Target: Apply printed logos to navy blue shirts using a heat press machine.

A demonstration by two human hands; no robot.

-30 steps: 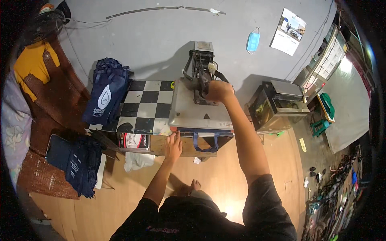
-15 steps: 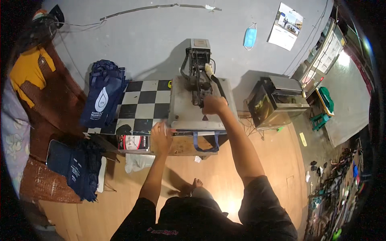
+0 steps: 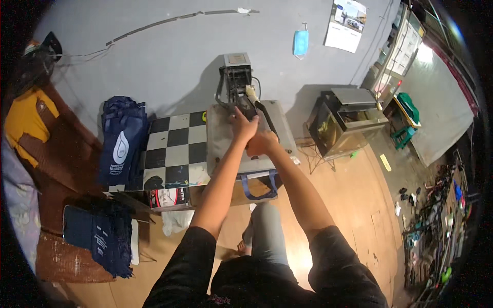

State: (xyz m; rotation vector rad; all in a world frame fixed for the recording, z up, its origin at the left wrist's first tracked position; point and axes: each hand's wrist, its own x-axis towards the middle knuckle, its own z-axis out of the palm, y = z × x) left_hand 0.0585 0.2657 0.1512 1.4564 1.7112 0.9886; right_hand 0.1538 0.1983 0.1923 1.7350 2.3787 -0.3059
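At 12 o'clock from where you stand, the lever press sits on the black-and-white checkered desk, its grey plate toward you. Your right grip is curled tight around the near end of the press's black handle, covering much of what it holds. Your left grip lies just beside it, toward 11 o'clock, over the middle of the press; its thumb stands apart from the fingers, and you cannot tell whether they close on anything. A navy strap loops out at the plate's 6 o'clock edge. At the press's 9 o'clock, a stack of navy bags, printed with a pale drop, lies on that end of the desk. Dark blue cloth is piled at your 9 o'clock. At the press's 3 o'clock, apart from it, stands a glass tank. On the wall, a blue face mask hangs toward your 12 o'clock, a calendar toward 1 o'clock.
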